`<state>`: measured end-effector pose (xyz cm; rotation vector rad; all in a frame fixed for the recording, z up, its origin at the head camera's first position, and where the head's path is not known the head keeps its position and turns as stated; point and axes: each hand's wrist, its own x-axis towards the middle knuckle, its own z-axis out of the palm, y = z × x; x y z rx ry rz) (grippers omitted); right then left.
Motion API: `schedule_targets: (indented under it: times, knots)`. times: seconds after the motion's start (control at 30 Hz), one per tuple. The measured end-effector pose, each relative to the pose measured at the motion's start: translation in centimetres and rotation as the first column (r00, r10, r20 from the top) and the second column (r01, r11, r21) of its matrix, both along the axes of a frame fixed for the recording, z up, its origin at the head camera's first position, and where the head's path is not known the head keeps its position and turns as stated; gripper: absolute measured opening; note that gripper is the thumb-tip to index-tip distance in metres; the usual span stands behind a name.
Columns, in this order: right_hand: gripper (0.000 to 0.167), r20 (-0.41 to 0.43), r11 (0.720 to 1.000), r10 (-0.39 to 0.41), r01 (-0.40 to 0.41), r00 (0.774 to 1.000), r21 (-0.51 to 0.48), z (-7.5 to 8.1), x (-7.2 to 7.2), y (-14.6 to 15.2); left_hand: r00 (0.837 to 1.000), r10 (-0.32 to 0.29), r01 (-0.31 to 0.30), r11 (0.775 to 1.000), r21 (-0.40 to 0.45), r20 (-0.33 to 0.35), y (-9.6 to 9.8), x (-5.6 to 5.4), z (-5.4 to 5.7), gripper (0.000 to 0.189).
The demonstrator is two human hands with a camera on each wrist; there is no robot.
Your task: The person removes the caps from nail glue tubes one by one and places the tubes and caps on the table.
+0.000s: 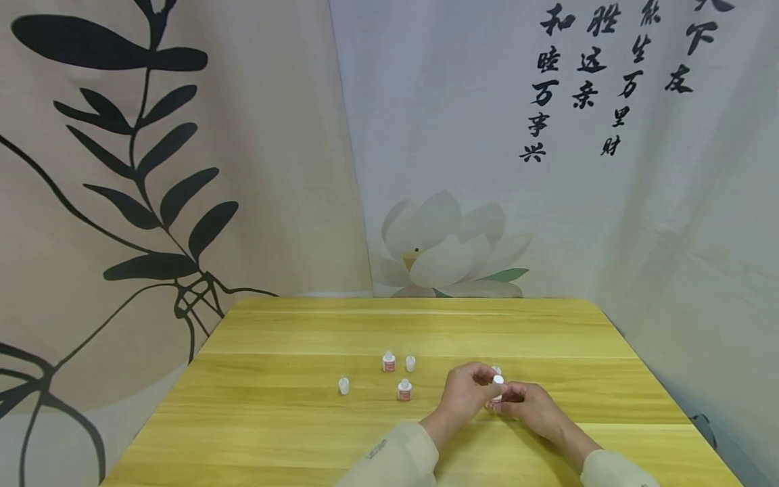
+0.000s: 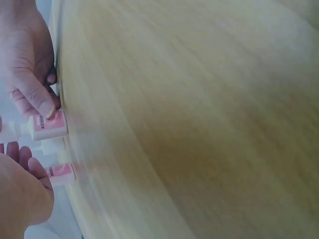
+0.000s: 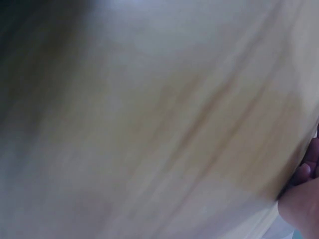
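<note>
In the head view, my left hand [image 1: 465, 392] and right hand [image 1: 538, 411] meet at a small white bottle with a pink label. The left fingers pinch its white cap [image 1: 498, 380] at the top. In the left wrist view, the right hand [image 2: 27, 64] grips the labelled body of this bottle [image 2: 50, 130], its thumb on the label. The left hand [image 2: 22, 191] is at the cap end. A second pink-labelled bottle [image 2: 61, 173] shows just beyond the left fingers. Only part of the right hand [image 3: 301, 204] shows in the right wrist view.
On the wooden table [image 1: 292, 433], two small labelled bottles, a rear one [image 1: 388, 362] and a nearer one [image 1: 404, 390], stand left of the hands. Two loose white caps lie near them, one beside the rear bottle [image 1: 410, 364] and a left cap [image 1: 343, 386]. A printed curtain [image 1: 292, 169] hangs behind.
</note>
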<state>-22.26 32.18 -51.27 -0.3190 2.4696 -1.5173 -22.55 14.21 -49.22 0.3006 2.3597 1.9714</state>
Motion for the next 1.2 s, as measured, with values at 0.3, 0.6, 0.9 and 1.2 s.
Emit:
schedule_targets:
  times: [0.3,0.6,0.9,1.2]
  knots:
    - [0.028,0.012,1.000,-0.001,0.001,1.000,0.006,0.2,0.0,-0.1,0.999,0.030,-0.030,0.999,0.031,0.023,-0.1,0.1,0.7,0.013]
    - [0.030,0.014,0.999,-0.032,0.032,0.999,0.015,0.2,0.2,-0.2,0.999,0.032,-0.032,0.999,0.022,-0.020,-0.4,-0.1,0.7,0.011]
    - [0.029,0.011,1.000,-0.016,0.016,1.000,0.001,0.2,0.2,-0.1,0.999,0.010,-0.010,1.000,0.010,-0.031,-0.9,0.0,0.7,0.015]
    - [0.026,0.014,0.998,0.013,-0.012,1.000,-0.057,-0.2,-0.1,0.0,0.999,0.017,-0.018,0.999,-0.033,-0.033,-1.4,0.2,0.9,0.018]
